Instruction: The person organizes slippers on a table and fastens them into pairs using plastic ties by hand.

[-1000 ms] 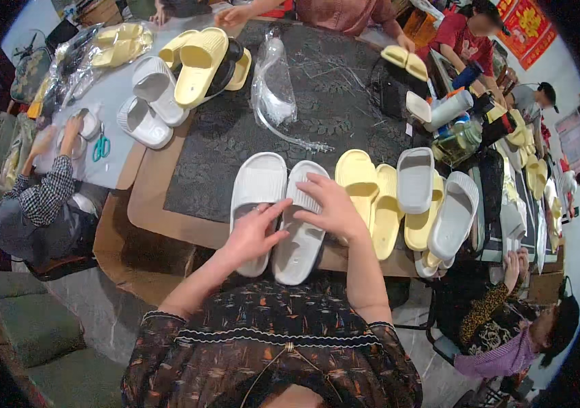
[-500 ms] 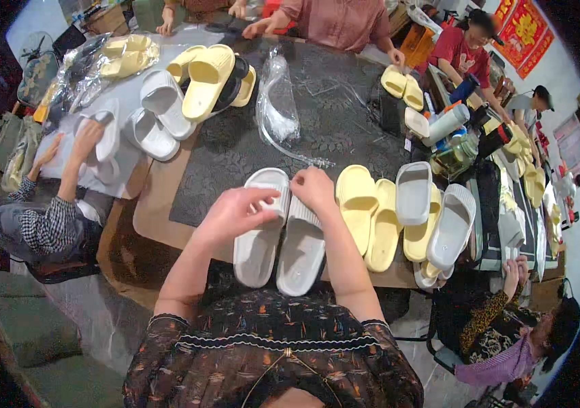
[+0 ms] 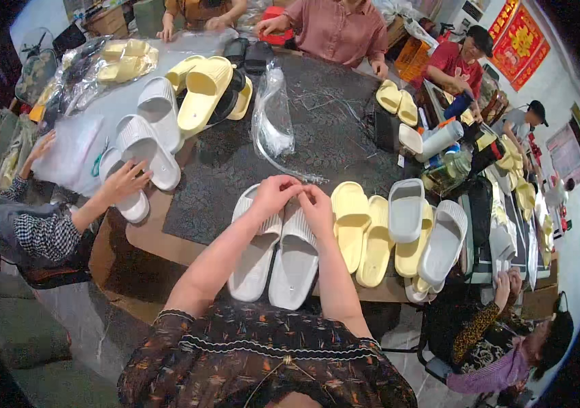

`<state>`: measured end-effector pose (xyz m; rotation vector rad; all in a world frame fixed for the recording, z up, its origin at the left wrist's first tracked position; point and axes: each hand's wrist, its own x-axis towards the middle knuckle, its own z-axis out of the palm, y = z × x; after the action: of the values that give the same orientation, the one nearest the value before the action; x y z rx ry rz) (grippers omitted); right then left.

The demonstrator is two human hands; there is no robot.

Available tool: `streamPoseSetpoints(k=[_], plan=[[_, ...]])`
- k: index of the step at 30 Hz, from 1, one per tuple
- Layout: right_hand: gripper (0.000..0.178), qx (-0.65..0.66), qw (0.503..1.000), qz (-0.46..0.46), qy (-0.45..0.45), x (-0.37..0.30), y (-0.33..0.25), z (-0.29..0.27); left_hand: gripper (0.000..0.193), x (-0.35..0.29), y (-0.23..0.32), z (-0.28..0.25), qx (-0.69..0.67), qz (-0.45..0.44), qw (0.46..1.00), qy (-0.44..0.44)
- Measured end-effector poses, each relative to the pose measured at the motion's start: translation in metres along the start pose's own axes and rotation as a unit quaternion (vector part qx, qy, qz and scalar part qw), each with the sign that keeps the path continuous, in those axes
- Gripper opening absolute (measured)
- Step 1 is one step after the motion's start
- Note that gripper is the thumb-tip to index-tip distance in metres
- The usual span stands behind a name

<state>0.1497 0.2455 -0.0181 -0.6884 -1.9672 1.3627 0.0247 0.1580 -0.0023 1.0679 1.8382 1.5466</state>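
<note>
A pair of grey slide slippers stands side by side at the table's near edge, the left slipper [image 3: 249,273] touching the right slipper [image 3: 294,277]. Over their upper ends, my left hand [image 3: 276,198] and my right hand [image 3: 316,212] meet with fingertips pinched together. Whatever they grip, if anything, is too small to make out. Just right of my right hand lie a yellow slide slipper [image 3: 351,238] and another yellow slipper [image 3: 375,255]. Beyond my hands, a clear plastic bag holding thin ties [image 3: 275,129] rests on the dark mat [image 3: 330,102].
More grey slippers [image 3: 407,211] lie over yellow ones on the right. A co-worker's hand [image 3: 126,182] touches grey slippers at left. Yellow and black slippers [image 3: 205,92] are piled behind. Bottles [image 3: 443,139] and a glass jar [image 3: 450,173] stand at right. Other people work around the table.
My left hand has moved right from over the left slipper and closed its fingers against my right hand. At left, the co-worker's hand has moved onto the grey slippers. The view has shifted slightly.
</note>
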Motion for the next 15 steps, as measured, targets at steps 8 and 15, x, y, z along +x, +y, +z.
streamPoseSetpoints(k=[8,15], plan=[[0.015,0.078,0.995,0.047,0.038,0.000,0.002,0.002,0.016,-0.003,-0.006,-0.007,-0.038,-0.010,0.998,0.047],[0.015,0.048,0.999,0.009,0.016,-0.004,-0.006,-0.001,0.018,-0.003,-0.004,-0.007,0.005,0.000,1.000,-0.022]])
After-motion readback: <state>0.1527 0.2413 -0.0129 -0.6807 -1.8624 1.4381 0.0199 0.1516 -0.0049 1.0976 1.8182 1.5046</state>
